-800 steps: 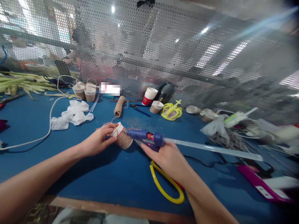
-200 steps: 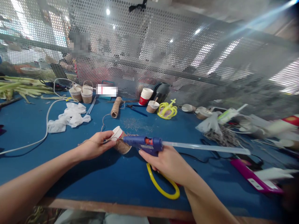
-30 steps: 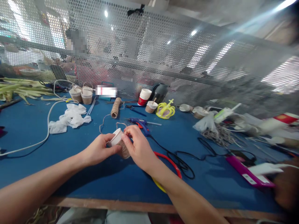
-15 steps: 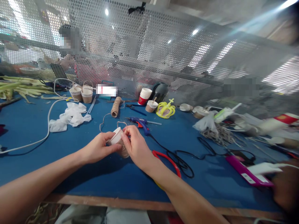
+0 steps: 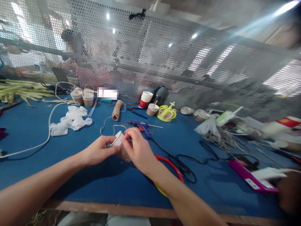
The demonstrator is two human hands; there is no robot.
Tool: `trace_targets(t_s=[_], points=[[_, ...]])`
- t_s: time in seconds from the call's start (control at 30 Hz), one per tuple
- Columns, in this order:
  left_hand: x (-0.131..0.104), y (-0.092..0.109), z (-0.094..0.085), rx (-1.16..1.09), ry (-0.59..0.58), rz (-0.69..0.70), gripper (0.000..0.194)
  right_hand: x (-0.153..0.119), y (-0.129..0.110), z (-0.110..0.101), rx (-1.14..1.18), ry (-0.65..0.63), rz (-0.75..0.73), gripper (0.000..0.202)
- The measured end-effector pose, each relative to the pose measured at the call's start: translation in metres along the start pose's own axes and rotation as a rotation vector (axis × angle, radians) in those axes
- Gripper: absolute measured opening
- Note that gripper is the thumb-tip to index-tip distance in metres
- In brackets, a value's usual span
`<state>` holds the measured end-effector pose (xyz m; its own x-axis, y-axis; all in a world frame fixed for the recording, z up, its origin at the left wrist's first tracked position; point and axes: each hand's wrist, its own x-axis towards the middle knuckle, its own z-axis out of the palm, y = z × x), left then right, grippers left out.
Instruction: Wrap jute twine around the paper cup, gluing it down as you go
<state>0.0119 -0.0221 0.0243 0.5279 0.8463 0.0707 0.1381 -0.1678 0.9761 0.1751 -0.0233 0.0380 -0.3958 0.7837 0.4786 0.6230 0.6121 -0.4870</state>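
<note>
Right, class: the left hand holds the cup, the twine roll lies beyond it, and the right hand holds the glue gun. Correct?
Not quite: the head view shows the glue gun lying on the table, with the right hand at the cup instead. The left hand does hold the cup, and the twine roll lies beyond it.

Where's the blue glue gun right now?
In the head view, the glue gun lies on the table just beyond the right hand, to the right of the twine roll.
</note>
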Motion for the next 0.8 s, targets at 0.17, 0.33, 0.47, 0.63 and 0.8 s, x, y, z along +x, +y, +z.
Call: trace_targets(t_s=[0.17, 0.33, 0.47, 0.63, 0.8], points=[[0.000, 0.000, -0.001, 0.171, -0.026, 0.070, 0.024, 0.012, -0.001, -0.010, 0.202, -0.057, 0.047, 0.004], [-0.004, 0.006, 0.001, 0.223, -0.112, 0.193, 0.021, 0.037, -0.016, -0.025, 0.301, -0.241, 0.095, 0.001], [-0.011, 0.017, 0.006, 0.180, -0.306, 0.299, 0.019, 0.067, -0.026, -0.017, 0.430, -0.590, 0.138, 0.002], [-0.018, 0.024, 0.008, 0.208, -0.329, 0.363, 0.016, 0.081, -0.014, 0.019, 0.411, -0.895, 0.251, 0.009], [-0.013, 0.013, 0.004, 0.239, -0.080, 0.476, 0.015, 0.071, 0.018, 0.006, 0.143, -0.584, 0.375, 0.017]])
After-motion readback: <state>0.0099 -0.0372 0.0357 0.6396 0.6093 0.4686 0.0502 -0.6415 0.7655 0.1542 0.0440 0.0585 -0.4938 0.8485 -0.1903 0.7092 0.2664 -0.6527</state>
